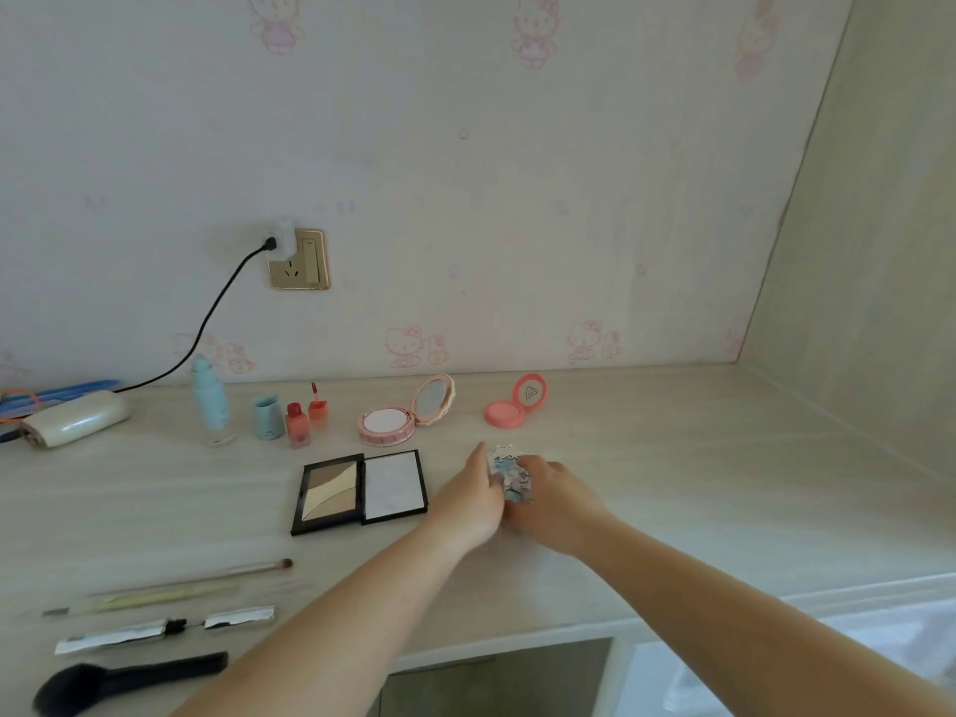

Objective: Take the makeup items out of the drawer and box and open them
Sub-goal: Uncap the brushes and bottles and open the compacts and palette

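Both my hands meet over a small ornate compact (509,473) with a silver, blue and pink patterned lid, low over the desk (672,483). My left hand (473,501) grips its left edge. From the right side my right hand (556,501) holds it, fingers curled over the lid. Whether the compact is open is hidden by my fingers. Left of it lies an open black eyeshadow palette (359,491). Behind stand an open pink powder compact (401,414) and an open coral blush (514,403).
At the back left stand a blue bottle (212,403), its cap (268,417) and an opened red lip gloss (297,424). Brushes (129,675), an opened mascara (165,627) and a thin brush (186,582) lie at the front left. A cable runs from the wall socket (299,258).
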Demonstrator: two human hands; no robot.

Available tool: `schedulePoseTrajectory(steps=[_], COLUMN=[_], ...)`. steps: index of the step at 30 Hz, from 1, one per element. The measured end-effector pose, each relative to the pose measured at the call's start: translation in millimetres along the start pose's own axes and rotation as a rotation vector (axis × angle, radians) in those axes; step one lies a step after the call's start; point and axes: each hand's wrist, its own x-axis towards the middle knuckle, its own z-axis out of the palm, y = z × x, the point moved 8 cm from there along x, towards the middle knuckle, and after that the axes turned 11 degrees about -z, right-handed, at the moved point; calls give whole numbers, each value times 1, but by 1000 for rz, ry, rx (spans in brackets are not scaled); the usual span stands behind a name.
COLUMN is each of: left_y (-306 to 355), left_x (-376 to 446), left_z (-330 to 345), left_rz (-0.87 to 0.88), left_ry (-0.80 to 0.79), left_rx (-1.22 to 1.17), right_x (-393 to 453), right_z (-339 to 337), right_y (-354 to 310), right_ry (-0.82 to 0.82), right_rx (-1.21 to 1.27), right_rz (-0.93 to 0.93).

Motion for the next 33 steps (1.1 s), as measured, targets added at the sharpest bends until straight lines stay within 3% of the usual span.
schedulePoseTrajectory(steps=[4,8,13,17,23,33], left_y=[4,13,14,10,19,15], left_x=[-2,-5,-6,-5,-10,-11], left_z=[8,10,6,28,40,44], left_rz=[4,54,4,-172,-107,-128], left_ry=[-10,-60,-84,-320,-459,-460], left_rx=[-39,-110,-488,-915,-1083,-1244], right_x=[2,6,1,-1,-9,-5], right_z=[2,-4,-14,-16,-18,-12], right_y=[5,21,36,35,25,22], right_ry=[47,92,205,227,236,133], right_rx=[-67,50,690,890,931,832], right_rz=[46,104,182,161,68,20])
